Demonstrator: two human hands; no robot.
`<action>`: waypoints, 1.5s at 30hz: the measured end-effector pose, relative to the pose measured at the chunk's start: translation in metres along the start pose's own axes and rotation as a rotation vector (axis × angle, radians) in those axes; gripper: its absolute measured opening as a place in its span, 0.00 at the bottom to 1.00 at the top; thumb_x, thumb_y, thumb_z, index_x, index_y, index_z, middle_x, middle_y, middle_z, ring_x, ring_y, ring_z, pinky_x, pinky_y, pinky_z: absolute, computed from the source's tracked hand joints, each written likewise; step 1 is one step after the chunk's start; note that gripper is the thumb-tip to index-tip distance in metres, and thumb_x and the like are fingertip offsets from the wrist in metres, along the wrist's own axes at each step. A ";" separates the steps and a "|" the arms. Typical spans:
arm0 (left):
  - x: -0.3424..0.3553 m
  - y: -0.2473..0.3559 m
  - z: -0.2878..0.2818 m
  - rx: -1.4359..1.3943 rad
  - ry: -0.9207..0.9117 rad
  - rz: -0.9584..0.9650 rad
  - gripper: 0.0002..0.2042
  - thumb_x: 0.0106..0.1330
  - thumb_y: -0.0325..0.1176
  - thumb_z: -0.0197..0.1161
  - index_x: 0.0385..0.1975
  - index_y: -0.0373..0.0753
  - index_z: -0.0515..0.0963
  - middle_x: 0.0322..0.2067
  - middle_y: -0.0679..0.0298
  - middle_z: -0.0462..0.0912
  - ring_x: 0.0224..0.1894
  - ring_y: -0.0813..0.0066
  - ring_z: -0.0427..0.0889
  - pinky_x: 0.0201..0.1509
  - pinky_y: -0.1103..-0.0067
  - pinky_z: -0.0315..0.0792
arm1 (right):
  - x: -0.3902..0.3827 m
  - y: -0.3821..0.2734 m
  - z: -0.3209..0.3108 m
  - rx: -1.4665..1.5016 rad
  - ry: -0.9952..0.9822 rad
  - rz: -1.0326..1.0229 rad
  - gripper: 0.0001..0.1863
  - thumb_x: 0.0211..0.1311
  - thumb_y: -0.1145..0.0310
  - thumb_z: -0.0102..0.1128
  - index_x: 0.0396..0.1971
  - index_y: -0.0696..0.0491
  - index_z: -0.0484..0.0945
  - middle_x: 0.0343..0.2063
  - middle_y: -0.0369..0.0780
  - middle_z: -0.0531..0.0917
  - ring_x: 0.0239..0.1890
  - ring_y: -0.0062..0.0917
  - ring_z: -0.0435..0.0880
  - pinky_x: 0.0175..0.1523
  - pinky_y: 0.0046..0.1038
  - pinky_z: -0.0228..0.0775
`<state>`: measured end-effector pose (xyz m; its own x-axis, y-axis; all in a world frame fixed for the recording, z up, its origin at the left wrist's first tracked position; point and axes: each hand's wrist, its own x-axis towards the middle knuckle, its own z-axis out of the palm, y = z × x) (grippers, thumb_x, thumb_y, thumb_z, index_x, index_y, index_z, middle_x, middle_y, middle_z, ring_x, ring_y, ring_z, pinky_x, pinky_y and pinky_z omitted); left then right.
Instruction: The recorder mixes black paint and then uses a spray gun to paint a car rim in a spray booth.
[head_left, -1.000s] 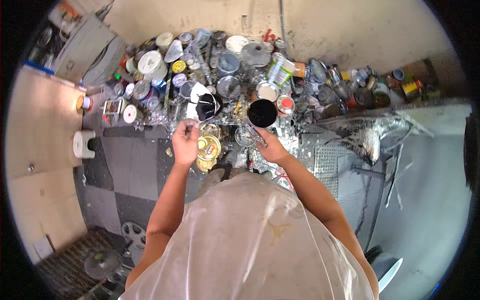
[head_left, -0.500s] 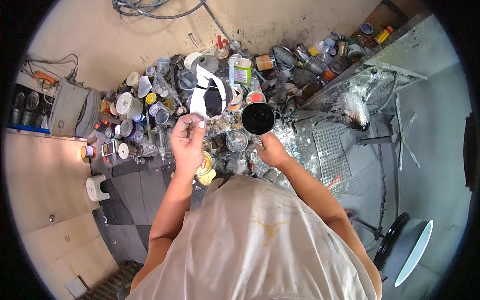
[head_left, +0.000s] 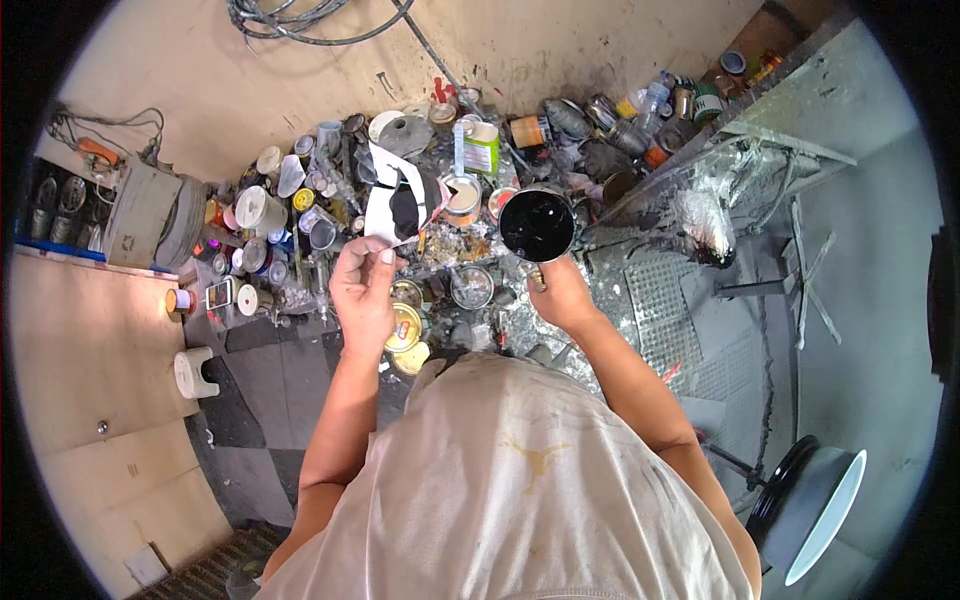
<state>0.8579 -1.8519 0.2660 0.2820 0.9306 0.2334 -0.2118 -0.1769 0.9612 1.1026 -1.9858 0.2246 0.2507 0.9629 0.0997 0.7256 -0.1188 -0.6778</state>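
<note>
Pinched between the fingers and thumb of my left hand point(head_left: 364, 295) is a white paper paint strainer point(head_left: 380, 211), stained with black patches and tilted. My right hand point(head_left: 562, 293) is closed below an open round cup point(head_left: 537, 224) of glossy black paint. A small brassy knob shows by the thumb, so it looks like a spray gun with the cup on top; its body is mostly hidden. The strainer hangs to the left of the cup, apart from it. Behind them stands an open can with pale contents point(head_left: 463, 196).
A cluttered, paint-spattered bench carries several cans, including a green-and-white one point(head_left: 481, 150), lids point(head_left: 404, 328) and a phone-like device point(head_left: 219, 293). A perforated metal sheet point(head_left: 660, 310) lies on the right. A wheel rim point(head_left: 810, 510) stands at lower right, a white stool point(head_left: 194, 373) at left.
My hands have drawn a little apart: the strainer has shifted left and turned, and the paint cup has moved right. Both hands keep their hold.
</note>
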 end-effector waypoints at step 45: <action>-0.009 -0.195 -0.142 0.906 0.060 -0.061 0.46 0.45 0.31 0.79 0.66 0.39 0.60 0.57 0.45 0.71 0.60 0.44 0.70 0.64 0.58 0.66 | -0.031 0.009 0.093 0.173 -0.301 0.296 0.33 0.55 0.77 0.62 0.64 0.58 0.68 0.54 0.55 0.79 0.58 0.48 0.78 0.63 0.35 0.69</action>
<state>0.7637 -1.7806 0.0554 0.2142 0.9573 0.1943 0.6258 -0.2872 0.7252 1.0419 -1.9942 0.1480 0.2153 0.9240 -0.3160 0.5266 -0.3823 -0.7593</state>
